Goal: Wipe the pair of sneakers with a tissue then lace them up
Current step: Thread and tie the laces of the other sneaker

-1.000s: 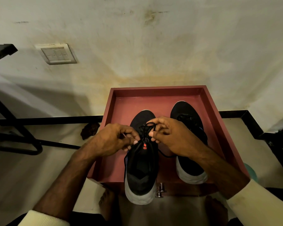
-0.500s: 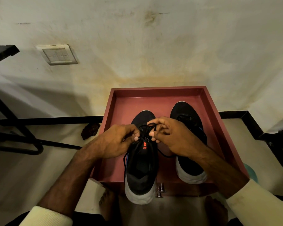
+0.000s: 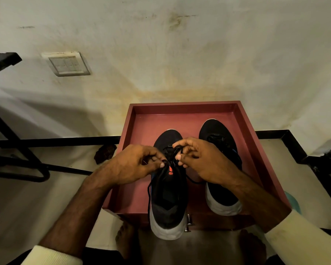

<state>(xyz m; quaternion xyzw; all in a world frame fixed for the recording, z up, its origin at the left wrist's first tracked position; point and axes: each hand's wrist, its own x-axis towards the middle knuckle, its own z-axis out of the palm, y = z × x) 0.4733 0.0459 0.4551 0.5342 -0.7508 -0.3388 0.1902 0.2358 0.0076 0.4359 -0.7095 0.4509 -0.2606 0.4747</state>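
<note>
Two black sneakers with white soles stand in a red tray (image 3: 180,109). The left sneaker (image 3: 168,199) has an orange logo on its tongue, and its heel hangs over the tray's front edge. My left hand (image 3: 134,165) pinches the black lace (image 3: 175,150) over the tongue. My right hand (image 3: 203,161) pinches the same lace from the other side, and a loose strand trails under it. The right sneaker (image 3: 218,196) stands beside it, partly hidden by my right forearm. No tissue is in view.
The tray sits against a stained wall with a switch plate (image 3: 68,64). A black metal frame (image 3: 17,165) stands at the left. A dark scrap (image 3: 105,152) lies on the floor left of the tray. My bare feet (image 3: 126,240) are below the tray.
Both hands have stayed over the left sneaker's tongue. The fingers have shifted slightly closer together on the lace.
</note>
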